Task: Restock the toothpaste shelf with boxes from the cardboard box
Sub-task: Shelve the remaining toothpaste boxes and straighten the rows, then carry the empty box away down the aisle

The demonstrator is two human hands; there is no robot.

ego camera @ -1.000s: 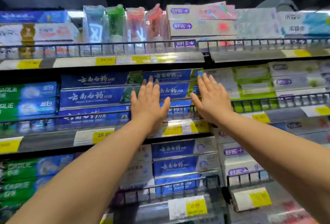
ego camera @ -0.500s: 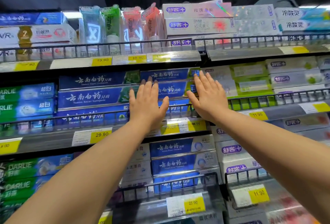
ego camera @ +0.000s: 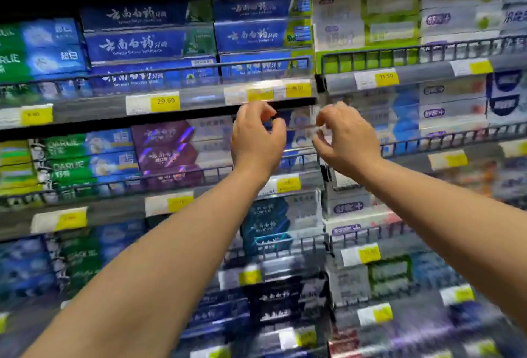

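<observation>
Both hands are seen raised in front of the shelving, empty. The left hand (ego camera: 258,136) is loosely curled, thumb and fingers apart, nothing gripped; the right hand (ego camera: 346,136) likewise hangs with fingers half bent and nothing held. Both are placed just below the price rail (ego camera: 222,98) of the shelf carrying the blue toothpaste boxes (ego camera: 251,35), which are stacked flat behind a wire guard (ego camera: 171,72). The cardboard box is not in view, so the remaining stock cannot be judged. Risks, as judged: a box fed in over the guard could catch on the wire and tip; the stacks are smooth, glossy card and would likely slide if nudged sideways; the white-and-green boxes (ego camera: 390,24) just beside could be disturbed. Materials noted: long rectangular cartons with sharp edges and printed, partly foil faces; thin dark metal rail; clear plastic strip over yellow paper tags (ego camera: 165,101). The frame is motion-blurred, so fine detail is uncertain.
</observation>
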